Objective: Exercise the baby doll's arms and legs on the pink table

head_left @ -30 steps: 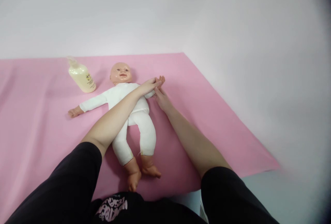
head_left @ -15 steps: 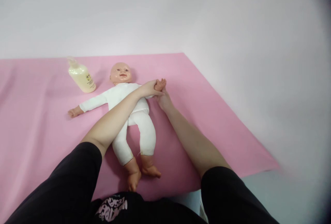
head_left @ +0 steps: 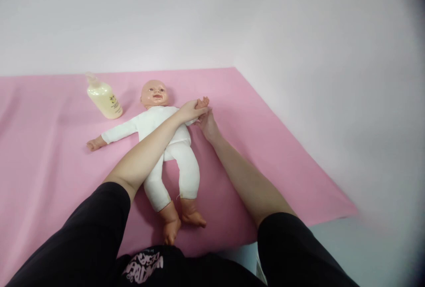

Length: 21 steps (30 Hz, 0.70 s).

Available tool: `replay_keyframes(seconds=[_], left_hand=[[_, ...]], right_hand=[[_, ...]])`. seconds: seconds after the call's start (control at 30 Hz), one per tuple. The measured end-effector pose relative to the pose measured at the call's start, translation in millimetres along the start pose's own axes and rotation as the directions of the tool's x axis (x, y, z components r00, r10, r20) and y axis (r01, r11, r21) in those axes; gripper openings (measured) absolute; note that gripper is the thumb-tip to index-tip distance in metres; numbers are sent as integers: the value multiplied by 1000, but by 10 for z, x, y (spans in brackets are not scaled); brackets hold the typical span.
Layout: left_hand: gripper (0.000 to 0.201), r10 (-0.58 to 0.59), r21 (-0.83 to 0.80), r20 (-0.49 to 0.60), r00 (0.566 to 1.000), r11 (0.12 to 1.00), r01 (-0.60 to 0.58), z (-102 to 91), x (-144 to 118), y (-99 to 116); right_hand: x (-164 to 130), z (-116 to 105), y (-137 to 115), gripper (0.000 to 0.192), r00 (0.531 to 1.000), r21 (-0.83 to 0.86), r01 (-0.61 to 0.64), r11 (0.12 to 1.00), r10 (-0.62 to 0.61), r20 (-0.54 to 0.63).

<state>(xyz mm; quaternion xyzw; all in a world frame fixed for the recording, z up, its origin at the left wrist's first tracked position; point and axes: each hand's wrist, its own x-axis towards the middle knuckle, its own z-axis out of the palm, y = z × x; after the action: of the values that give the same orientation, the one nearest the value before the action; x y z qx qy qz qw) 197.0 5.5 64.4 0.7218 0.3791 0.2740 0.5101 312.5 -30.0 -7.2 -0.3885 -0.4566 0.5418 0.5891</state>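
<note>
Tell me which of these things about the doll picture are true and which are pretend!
1. The doll lies on its back on a pink sheet. True.
2. The left hand and right hand are both at one of the doll's hands. True.
3. The cream bottle stands between the doll's feet. False: it is up near the doll's head, on the side away from both hands.
4. The doll wears a blue suit. False: the suit is white.
5. The person's sleeves are black. True.
</note>
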Motion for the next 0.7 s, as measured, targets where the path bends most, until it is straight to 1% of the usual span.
replay_keyframes(seconds=[0.13, 0.23, 0.33, 0.43, 0.53, 0.63, 0.7], left_hand=[[43, 13, -41, -36, 999, 999, -14, 16, -32, 48], [47, 45, -57, -63, 997, 997, -48, 12, -19, 42], [55, 79, -59, -47, 996, 995, -81, -9, 16, 16], [66, 64, -42, -45, 997, 997, -66, -26, 47, -5], [67, 39, -87, -29, 999, 995, -42, -19, 62, -19], [61, 45, -107, 14, 999, 993, -43, -1, 69, -38], [54, 44, -70, 50, 998, 997, -40, 3, 71, -55]], right_hand=[[-35, 18, -21, 81, 999, -13, 42, 999, -42, 17], [-58, 17, -12, 69, 998, -40, 58, 997, -57, 19], [-87, 10, 3, 58, 997, -96, 76, 992, -74, 25], [-99, 1, 26, 53, 996, -111, 83, 990, -79, 39], [-82, -7, 49, 58, 998, -89, 65, 994, -66, -3], [-44, -4, 51, 70, 997, -45, 35, 998, -38, -61], [-14, 4, 43, 73, 996, -15, 29, 999, -30, -86]])
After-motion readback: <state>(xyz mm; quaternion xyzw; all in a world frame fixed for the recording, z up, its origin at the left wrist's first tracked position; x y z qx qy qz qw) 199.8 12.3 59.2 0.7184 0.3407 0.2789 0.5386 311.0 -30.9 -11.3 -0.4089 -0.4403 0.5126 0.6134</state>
